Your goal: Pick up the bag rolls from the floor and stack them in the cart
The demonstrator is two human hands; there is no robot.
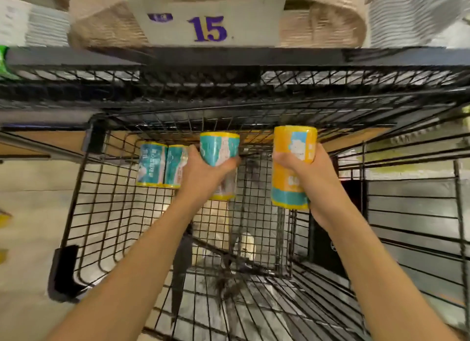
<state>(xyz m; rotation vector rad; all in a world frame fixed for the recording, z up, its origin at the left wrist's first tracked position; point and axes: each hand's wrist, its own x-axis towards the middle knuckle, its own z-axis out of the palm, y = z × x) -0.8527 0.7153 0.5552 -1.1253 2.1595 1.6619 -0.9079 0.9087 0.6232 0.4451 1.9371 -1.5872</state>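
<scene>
My left hand [203,172] grips a teal bag roll [219,148] over the far end of the black wire cart [84,193]. Below that hand another roll [225,188] shows partly. Two teal rolls [159,165] stand side by side in the cart's far left corner, just left of the held one. My right hand [309,177] holds a taller yellow and teal bag roll [292,167] upright above the cart's right side. The cart's near part holds no rolls.
A black wire shelf [229,86] crosses the view just beyond the cart. Above it sit brown and white stacked goods and a white sign with a purple 15 [208,29]. Pale floor shows to the left, and another wire cart wall [412,213] stands on the right.
</scene>
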